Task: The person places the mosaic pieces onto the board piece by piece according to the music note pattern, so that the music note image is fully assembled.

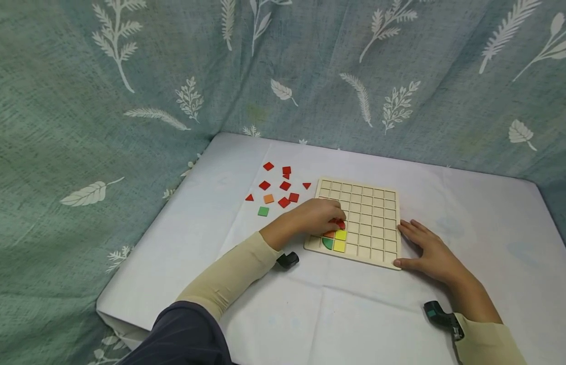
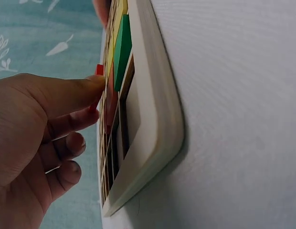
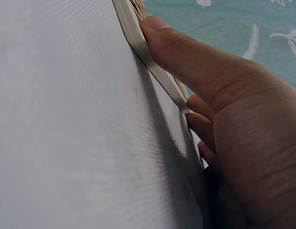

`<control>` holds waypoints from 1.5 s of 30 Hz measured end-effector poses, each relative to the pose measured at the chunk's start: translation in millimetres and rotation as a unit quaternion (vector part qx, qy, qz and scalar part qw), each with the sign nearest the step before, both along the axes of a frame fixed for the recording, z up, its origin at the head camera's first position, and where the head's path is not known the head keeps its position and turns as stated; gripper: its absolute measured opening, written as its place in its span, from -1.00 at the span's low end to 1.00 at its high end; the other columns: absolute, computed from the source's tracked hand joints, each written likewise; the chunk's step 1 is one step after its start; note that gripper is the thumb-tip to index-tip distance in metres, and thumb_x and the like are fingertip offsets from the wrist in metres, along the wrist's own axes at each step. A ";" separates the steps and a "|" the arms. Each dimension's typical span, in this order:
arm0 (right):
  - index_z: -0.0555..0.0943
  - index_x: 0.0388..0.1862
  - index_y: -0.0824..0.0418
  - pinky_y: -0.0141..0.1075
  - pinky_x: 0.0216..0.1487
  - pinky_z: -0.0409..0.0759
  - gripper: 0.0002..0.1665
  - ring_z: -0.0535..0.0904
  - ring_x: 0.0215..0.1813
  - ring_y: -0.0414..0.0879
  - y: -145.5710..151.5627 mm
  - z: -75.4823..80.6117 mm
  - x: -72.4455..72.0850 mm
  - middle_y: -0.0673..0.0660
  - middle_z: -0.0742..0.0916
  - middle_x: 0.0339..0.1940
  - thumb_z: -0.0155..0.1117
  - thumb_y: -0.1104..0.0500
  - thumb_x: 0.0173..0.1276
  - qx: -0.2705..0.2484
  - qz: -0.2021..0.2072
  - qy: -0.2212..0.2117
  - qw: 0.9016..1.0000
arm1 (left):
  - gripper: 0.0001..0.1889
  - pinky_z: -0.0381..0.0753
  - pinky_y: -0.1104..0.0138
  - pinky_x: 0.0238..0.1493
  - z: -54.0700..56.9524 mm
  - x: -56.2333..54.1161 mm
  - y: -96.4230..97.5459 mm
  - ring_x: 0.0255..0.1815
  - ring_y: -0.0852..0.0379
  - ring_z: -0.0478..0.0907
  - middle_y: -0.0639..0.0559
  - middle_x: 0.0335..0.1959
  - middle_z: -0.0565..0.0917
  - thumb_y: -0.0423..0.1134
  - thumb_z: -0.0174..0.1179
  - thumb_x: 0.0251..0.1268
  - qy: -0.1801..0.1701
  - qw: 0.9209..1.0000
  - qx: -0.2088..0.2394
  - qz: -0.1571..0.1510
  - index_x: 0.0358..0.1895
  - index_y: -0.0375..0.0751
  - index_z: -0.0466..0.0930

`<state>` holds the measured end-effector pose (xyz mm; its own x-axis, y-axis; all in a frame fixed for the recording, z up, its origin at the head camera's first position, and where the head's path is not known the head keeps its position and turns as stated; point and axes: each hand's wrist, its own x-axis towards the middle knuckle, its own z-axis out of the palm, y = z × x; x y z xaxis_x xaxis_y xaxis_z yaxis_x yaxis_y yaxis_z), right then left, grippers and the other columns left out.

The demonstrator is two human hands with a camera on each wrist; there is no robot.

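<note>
A wooden grid board (image 1: 374, 228) lies on the white-covered table. Over its lower left cells, my left hand (image 1: 316, 215) pinches a small red tile (image 2: 99, 70) between thumb and fingers. The tile's full shape is partly hidden by the fingertips. Beneath and beside that hand, two yellow tiles (image 1: 340, 246), a green piece with a curved edge (image 1: 327, 244) and an orange-red piece (image 1: 329, 234) sit in the cells. My right hand (image 1: 431, 256) rests at the board's right edge, fingers spread, with the thumb (image 3: 176, 47) touching the near right corner.
Left of the board lie several loose red squares (image 1: 285, 186) and red triangles (image 1: 307, 186), an orange square (image 1: 269, 198) and a green square (image 1: 263, 211). A patterned curtain (image 1: 310, 76) hangs behind and to the left of the table.
</note>
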<state>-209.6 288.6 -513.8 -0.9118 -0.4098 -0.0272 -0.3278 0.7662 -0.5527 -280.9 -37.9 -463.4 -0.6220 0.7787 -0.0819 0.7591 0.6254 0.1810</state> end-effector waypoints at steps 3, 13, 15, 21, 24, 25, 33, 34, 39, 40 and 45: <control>0.18 0.53 0.22 0.36 0.27 -0.01 0.27 -0.07 0.53 0.22 -0.3 0.8 0.7 0.27 0.22 0.52 0.48 -0.36 -0.02 -0.001 -0.003 0.001 1.000 | -0.73 0.41 0.40 -0.11 1.5 -0.4 2.1 -0.19 0.26 0.40 0.19 -0.15 0.53 -0.06 0.20 0.38 -0.004 1.000 -0.001 0.004 0.05 0.01 0.68; 0.20 0.52 0.23 0.37 0.27 0.00 0.26 -0.07 0.54 0.21 -0.2 0.1 1.3 0.27 0.22 0.52 0.49 -0.35 -0.02 -0.002 -0.002 0.005 1.000 | -0.73 0.42 0.42 -0.07 -3.0 -1.8 2.8 -0.17 0.29 0.42 0.21 -0.13 0.55 -0.05 0.18 0.39 -0.022 1.000 0.005 0.015 0.05 0.00 0.69; 0.19 0.52 0.23 0.37 0.27 0.00 0.26 -0.07 0.54 0.21 0.3 -0.3 1.2 0.27 0.22 0.52 0.49 -0.34 -0.02 -0.003 -0.002 0.006 1.000 | -0.76 0.43 0.43 -0.05 -2.7 -1.7 2.5 -0.17 0.30 0.43 0.21 -0.14 0.56 -0.09 0.16 0.41 -0.022 1.000 0.011 0.016 0.02 -0.01 0.70; 0.19 0.52 0.23 0.37 0.27 -0.01 0.27 -0.07 0.53 0.22 -0.2 -0.4 1.5 0.28 0.22 0.52 0.50 -0.33 -0.02 -0.003 -0.005 0.003 1.000 | -0.77 0.45 0.43 -0.08 -2.0 -1.2 2.9 -0.19 0.28 0.45 0.20 -0.16 0.56 -0.25 0.11 0.44 -0.021 0.999 0.017 0.017 0.01 -0.02 0.71; 0.20 0.52 0.24 0.36 0.27 -0.01 0.27 -0.07 0.53 0.22 -0.8 0.8 1.7 0.28 0.22 0.52 0.49 -0.34 -0.02 -0.003 -0.005 0.002 1.000 | -0.74 0.42 0.44 -0.11 -2.2 -1.8 3.2 -0.21 0.27 0.43 0.21 -0.18 0.54 -0.33 0.10 0.40 -0.022 1.000 0.011 0.016 -0.01 0.01 0.72; 0.19 0.52 0.24 0.36 0.27 -0.01 0.26 -0.07 0.54 0.22 -1.0 1.1 1.8 0.27 0.22 0.52 0.50 -0.33 -0.02 -0.004 -0.005 0.000 1.000 | -0.72 0.42 0.44 -0.12 -2.3 -1.9 3.3 -0.22 0.27 0.43 0.21 -0.19 0.53 -0.36 0.10 0.38 -0.022 1.000 0.011 0.015 -0.01 0.02 0.72; 0.19 0.53 0.24 0.35 0.29 -0.02 0.26 -0.08 0.54 0.22 -1.2 2.3 1.0 0.27 0.21 0.52 0.49 -0.34 -0.01 -0.004 -0.002 -0.004 1.000 | -0.69 0.42 0.44 -0.16 -3.0 -1.0 4.0 -0.23 0.28 0.42 0.21 -0.19 0.53 -0.38 0.07 0.38 -0.022 1.000 0.011 0.017 0.00 0.04 0.72; 0.19 0.53 0.24 0.35 0.28 -0.02 0.27 -0.08 0.54 0.22 -1.3 2.3 0.9 0.27 0.21 0.52 0.48 -0.35 -0.01 -0.004 -0.001 -0.005 1.000 | -0.70 0.42 0.44 -0.16 -2.9 -0.8 3.9 -0.23 0.27 0.42 0.21 -0.19 0.52 -0.38 0.07 0.39 -0.024 0.999 0.011 0.019 -0.01 0.04 0.72; 0.19 0.52 0.25 0.35 0.29 -0.02 0.27 -0.08 0.54 0.22 -0.5 1.7 0.1 0.27 0.22 0.52 0.48 -0.35 -0.01 -0.001 0.000 -0.002 1.000 | -0.69 0.42 0.44 -0.12 -2.7 -1.0 3.7 -0.21 0.28 0.42 0.22 -0.19 0.53 -0.38 0.06 0.39 -0.031 0.999 0.016 0.024 -0.02 0.05 0.72; 0.18 0.52 0.26 0.35 0.29 -0.02 0.26 -0.08 0.54 0.22 -0.4 1.4 -0.1 0.28 0.22 0.52 0.48 -0.34 0.00 -0.001 0.002 0.000 1.000 | -0.69 0.42 0.44 -0.11 -2.9 -1.2 3.7 -0.20 0.28 0.42 0.22 -0.19 0.53 -0.38 0.06 0.39 -0.032 0.999 0.017 0.025 -0.02 0.05 0.73; 0.19 0.52 0.26 0.34 0.29 -0.01 0.26 -0.07 0.54 0.22 0.6 0.5 -0.8 0.27 0.22 0.52 0.48 -0.34 0.00 0.002 0.001 0.002 1.000 | -0.69 0.42 0.44 -0.11 -4.1 -2.0 3.6 -0.20 0.28 0.42 0.22 -0.19 0.53 -0.38 0.06 0.38 -0.030 0.999 0.016 0.024 -0.02 0.06 0.73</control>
<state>-210.5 289.2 -513.3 -0.9109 -0.4118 -0.0255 -0.3319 0.7681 -0.5477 -282.9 -34.3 -467.5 -0.6541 0.7502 -0.0963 0.7149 0.6548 0.2452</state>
